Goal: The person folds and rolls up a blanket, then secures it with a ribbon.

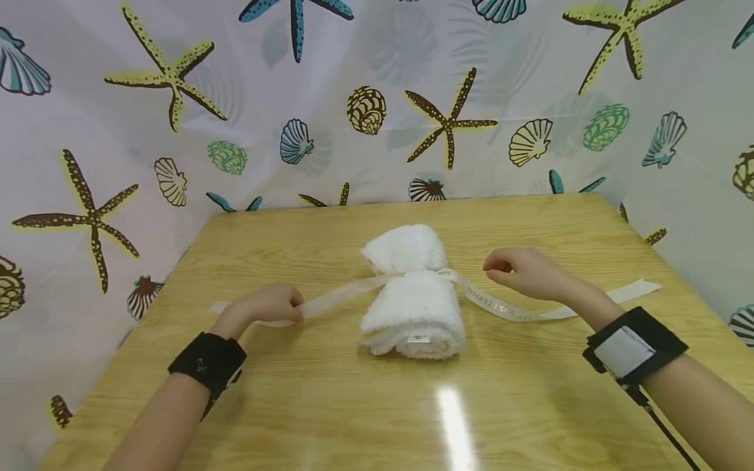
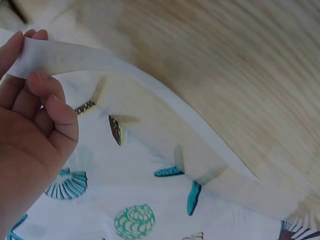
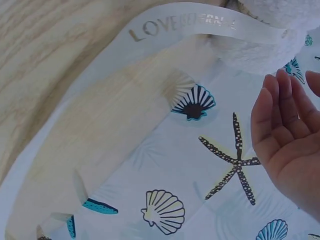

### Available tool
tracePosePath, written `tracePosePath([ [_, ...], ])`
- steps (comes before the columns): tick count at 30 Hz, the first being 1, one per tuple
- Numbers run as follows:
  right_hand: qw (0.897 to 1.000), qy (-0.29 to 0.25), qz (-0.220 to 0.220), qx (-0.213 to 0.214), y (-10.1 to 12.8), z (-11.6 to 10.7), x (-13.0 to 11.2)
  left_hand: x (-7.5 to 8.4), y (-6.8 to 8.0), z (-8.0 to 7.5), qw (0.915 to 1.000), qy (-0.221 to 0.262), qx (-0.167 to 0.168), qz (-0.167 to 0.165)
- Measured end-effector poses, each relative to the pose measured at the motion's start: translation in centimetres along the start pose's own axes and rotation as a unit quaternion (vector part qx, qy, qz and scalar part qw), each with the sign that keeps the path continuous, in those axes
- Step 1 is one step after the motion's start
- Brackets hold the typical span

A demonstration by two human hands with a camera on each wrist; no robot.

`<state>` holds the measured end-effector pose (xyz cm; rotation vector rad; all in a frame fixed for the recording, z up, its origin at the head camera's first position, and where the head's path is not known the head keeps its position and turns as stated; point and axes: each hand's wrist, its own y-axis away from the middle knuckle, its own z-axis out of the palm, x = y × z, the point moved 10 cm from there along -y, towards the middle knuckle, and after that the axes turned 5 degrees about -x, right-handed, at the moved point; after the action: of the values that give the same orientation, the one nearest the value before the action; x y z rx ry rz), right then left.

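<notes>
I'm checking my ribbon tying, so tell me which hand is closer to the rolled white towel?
Right. The right hand hovers just right of the rolled white fluffy towel, holding nothing. The left hand sits farther left, pinching the pale ribbon.

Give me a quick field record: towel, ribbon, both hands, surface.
towel: rolled white fluffy towel, lying on the table, cinched at its middle
ribbon: pale translucent printed ribbon, wrapped around the towel, both ends trailing sideways
left hand: left hand pinches the ribbon's left end
right hand: right hand above the ribbon's right end, fingers loose, holding nothing
surface: light wooden table
</notes>
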<state>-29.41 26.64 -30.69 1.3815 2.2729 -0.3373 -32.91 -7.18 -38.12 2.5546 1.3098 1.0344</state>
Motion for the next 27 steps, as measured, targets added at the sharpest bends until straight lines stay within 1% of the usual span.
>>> tracePosePath([
  [4,1.0,0.004,-0.017,-0.002,-1.0,0.2,-2.0,-1.8,3.5,-2.4,0.9988,0.01,0.04,-0.025],
  [6,1.0,0.008,-0.03,-0.001,-2.0,0.4,-3.0,-2.2,5.1,-3.7,0.9973,0.008,0.064,-0.036],
  [8,0.999,0.016,-0.048,-0.004,-3.4,0.7,-4.4,-2.1,6.4,-4.7,0.9959,0.005,0.08,-0.041],
  [10,0.998,0.027,-0.064,-0.01,-5.1,1.1,-5.8,-1.6,7.3,-5.4,0.9948,0.006,0.092,-0.045],
  [13,0.994,0.047,-0.093,-0.034,-7.7,2.1,-8.4,-0.7,8.4,-6.0,0.9934,0.004,0.103,-0.05],
  [16,0.989,0.063,-0.112,-0.073,-10.2,3.6,-10.7,0.0,9.2,-6.4,0.992,-0.002,0.114,-0.055],
  [18,0.985,0.073,-0.115,-0.103,-11.5,4.7,-11.6,0.4,9.5,-6.5,0.9909,-0.01,0.122,-0.055],
  [20,0.982,0.081,-0.111,-0.132,-12.4,5.8,-12.1,0.9,9.7,-6.5,0.9902,-0.015,0.129,-0.05],
  [23,0.975,0.098,-0.115,-0.16,-13.1,7.1,-12.7,1.5,10.1,-6.5,0.9897,-0.02,0.137,-0.038],
  [27,0.969,0.111,-0.139,-0.173,-13.5,7.9,-13.6,1.8,11.2,-6.8,0.9882,-0.035,0.146,-0.031],
])
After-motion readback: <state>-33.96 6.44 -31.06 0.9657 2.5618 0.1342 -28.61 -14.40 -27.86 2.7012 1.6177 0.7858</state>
